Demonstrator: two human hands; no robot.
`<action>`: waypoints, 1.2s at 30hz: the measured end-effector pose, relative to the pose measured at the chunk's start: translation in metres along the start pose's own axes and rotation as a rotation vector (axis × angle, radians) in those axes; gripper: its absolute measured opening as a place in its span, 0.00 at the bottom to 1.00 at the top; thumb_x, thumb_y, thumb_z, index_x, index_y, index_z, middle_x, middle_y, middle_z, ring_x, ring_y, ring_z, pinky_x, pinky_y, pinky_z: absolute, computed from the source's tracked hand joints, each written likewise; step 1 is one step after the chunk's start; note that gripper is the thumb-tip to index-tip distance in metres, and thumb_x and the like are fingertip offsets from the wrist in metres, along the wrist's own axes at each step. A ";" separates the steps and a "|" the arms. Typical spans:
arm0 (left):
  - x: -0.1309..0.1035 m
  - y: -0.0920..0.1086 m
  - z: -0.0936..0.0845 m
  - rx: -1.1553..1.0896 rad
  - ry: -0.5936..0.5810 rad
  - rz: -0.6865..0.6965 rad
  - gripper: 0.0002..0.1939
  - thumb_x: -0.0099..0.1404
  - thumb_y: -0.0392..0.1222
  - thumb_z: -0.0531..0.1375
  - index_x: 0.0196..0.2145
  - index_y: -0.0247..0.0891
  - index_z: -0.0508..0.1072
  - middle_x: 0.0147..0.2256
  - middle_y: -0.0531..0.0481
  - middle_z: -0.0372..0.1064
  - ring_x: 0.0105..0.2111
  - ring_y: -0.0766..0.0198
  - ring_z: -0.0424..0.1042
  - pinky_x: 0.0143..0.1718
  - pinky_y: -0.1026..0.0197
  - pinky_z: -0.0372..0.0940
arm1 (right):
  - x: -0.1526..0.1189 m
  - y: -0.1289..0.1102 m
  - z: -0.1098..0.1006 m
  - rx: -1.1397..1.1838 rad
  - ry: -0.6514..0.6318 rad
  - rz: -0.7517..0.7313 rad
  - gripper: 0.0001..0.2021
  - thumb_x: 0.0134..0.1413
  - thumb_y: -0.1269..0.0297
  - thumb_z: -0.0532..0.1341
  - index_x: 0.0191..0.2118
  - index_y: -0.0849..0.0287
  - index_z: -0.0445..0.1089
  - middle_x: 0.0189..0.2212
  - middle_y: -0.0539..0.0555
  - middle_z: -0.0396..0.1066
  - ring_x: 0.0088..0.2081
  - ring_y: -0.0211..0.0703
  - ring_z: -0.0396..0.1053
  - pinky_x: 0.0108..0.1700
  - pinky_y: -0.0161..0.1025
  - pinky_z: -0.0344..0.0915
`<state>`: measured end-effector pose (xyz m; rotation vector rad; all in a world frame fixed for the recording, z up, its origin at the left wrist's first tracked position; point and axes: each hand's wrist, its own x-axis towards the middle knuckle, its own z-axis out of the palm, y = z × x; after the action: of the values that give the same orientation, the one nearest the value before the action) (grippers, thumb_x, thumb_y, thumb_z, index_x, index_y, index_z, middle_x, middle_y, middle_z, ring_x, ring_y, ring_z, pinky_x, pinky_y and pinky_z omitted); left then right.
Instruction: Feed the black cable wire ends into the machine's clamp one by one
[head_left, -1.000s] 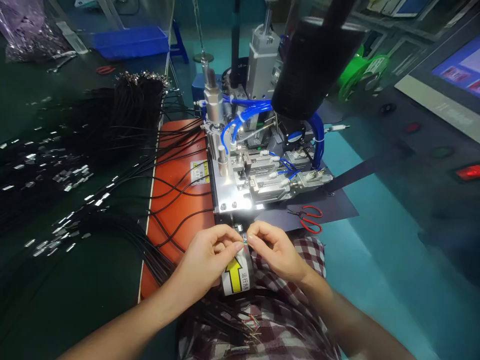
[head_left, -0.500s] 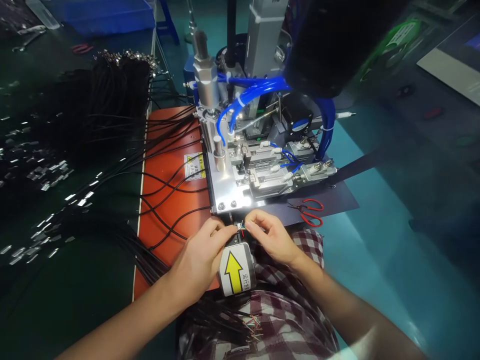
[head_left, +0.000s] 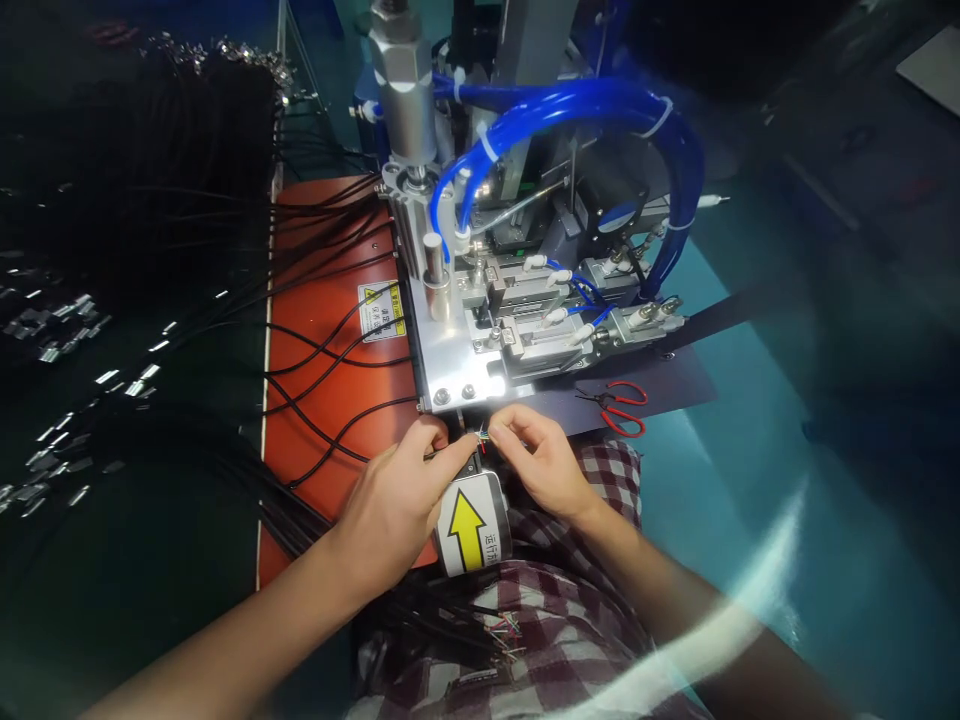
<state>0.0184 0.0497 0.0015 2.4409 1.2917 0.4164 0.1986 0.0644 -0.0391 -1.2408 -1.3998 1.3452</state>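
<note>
At the front edge of the metal machine (head_left: 457, 365), my left hand (head_left: 397, 495) is closed around the end of a black cable, most of it hidden by the fingers. Thin coloured wires (head_left: 483, 438) fan out between my two hands, one of them red. My right hand (head_left: 541, 462) pinches the wire tips between thumb and forefinger. Just below the fingers sits a white label with a yellow arrow (head_left: 468, 520) on a rounded part. A bundle of black cables with stripped coloured ends (head_left: 504, 628) lies across the checked cloth on my lap.
Red-handled snips (head_left: 624, 408) lie on the dark plate right of my hands. Blue air tubes (head_left: 577, 100) arch over the machine. Black cables (head_left: 337, 345) cross the orange board (head_left: 315, 420) from a large pile with shiny metal ends at left.
My view has shifted slightly, so the machine's back looks larger. Both hands keep their hold on the wires with hardly any change between them.
</note>
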 end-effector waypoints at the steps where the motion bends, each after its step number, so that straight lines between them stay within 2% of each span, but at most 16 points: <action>1: 0.001 0.000 0.000 0.013 0.000 0.000 0.19 0.62 0.28 0.50 0.49 0.34 0.70 0.35 0.44 0.61 0.28 0.62 0.67 0.27 0.60 0.67 | 0.000 0.000 0.000 0.004 0.001 0.002 0.10 0.56 0.63 0.55 0.26 0.59 0.61 0.23 0.48 0.58 0.26 0.37 0.57 0.30 0.35 0.58; 14: 0.001 0.001 0.000 0.081 -0.010 0.020 0.20 0.61 0.27 0.50 0.50 0.33 0.70 0.34 0.43 0.62 0.28 0.60 0.68 0.25 0.59 0.67 | -0.001 0.005 0.002 0.006 0.024 -0.012 0.09 0.57 0.64 0.55 0.26 0.59 0.61 0.23 0.48 0.58 0.26 0.36 0.57 0.31 0.34 0.58; 28: 0.000 0.002 0.000 0.097 -0.001 0.041 0.21 0.59 0.25 0.51 0.49 0.32 0.69 0.33 0.43 0.62 0.28 0.59 0.68 0.25 0.58 0.68 | -0.004 0.011 0.004 -0.152 0.088 -0.174 0.07 0.57 0.68 0.54 0.28 0.58 0.61 0.24 0.49 0.61 0.26 0.38 0.59 0.31 0.36 0.59; 36: 0.002 0.001 0.002 0.121 0.006 0.055 0.19 0.61 0.28 0.50 0.49 0.32 0.68 0.33 0.43 0.62 0.29 0.59 0.68 0.27 0.58 0.69 | -0.003 0.012 0.004 -0.203 0.107 -0.186 0.06 0.55 0.69 0.55 0.27 0.58 0.61 0.24 0.49 0.62 0.27 0.38 0.61 0.32 0.37 0.59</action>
<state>0.0214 0.0507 0.0009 2.5826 1.2894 0.3699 0.1964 0.0596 -0.0508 -1.2584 -1.5632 1.0166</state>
